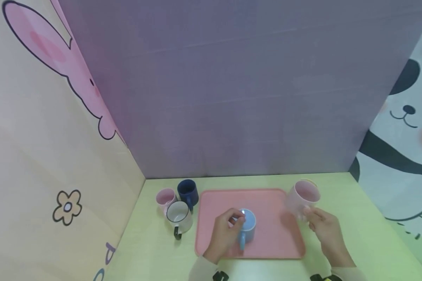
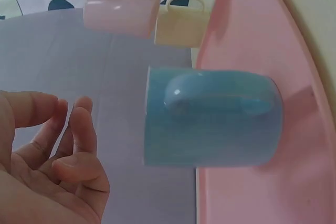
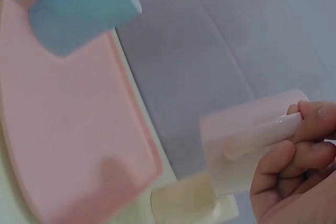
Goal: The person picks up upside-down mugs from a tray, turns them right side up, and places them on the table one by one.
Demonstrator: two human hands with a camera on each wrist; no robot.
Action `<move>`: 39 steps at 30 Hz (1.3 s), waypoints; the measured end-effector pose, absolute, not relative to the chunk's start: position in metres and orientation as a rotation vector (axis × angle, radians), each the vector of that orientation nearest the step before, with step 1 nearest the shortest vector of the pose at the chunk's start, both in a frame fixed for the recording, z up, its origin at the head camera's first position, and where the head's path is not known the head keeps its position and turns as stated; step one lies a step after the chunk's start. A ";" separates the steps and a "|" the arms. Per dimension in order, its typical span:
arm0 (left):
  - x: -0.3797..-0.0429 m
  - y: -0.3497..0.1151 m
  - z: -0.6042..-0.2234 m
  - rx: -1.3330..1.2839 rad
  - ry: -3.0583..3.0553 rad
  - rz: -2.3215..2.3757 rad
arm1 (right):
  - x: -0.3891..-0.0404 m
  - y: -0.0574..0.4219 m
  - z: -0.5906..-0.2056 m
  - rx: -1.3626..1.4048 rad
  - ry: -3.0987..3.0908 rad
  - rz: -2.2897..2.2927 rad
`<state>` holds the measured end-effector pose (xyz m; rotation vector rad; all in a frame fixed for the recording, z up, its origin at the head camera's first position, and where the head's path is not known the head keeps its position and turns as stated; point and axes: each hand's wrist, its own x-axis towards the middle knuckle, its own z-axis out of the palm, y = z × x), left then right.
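Observation:
My right hand (image 1: 326,230) pinches the handle of a pale pink mug (image 1: 297,201), holding it in the air over the tray's right edge. On the pink tray (image 1: 274,242) a light blue mug (image 1: 250,232) stands upright, its handle toward me. My left hand (image 1: 225,233) is beside this mug, overlapping its left side in the head view. The left wrist view shows those fingers (image 2: 84,129) loosely bent, apart from the blue mug and holding nothing. Behind the pink mug, a pale yellow mug (image 2: 181,27) is mostly hidden in the head view.
Left of the tray, a smaller pink mug (image 1: 166,197), a dark blue mug (image 1: 188,191) and a white mug (image 1: 179,218) with a black handle stand close together. A grey-purple panel (image 1: 232,97) rises behind the light table (image 1: 147,249), with printed walls at both sides.

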<state>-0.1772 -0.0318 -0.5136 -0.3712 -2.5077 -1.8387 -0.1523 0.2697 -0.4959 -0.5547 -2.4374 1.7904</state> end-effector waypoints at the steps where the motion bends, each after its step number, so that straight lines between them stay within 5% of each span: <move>1: -0.177 -0.034 -0.515 -0.358 -2.510 -1.835 | -0.151 0.274 -0.498 -0.576 -2.444 1.794; 22: -0.161 -0.063 -0.562 -0.160 -2.617 -1.827 | -0.136 0.330 -0.512 -0.946 -2.380 1.686; 39: -0.153 -0.054 -0.576 -0.295 -2.623 -2.057 | -0.161 0.362 -0.557 -0.841 -2.530 1.523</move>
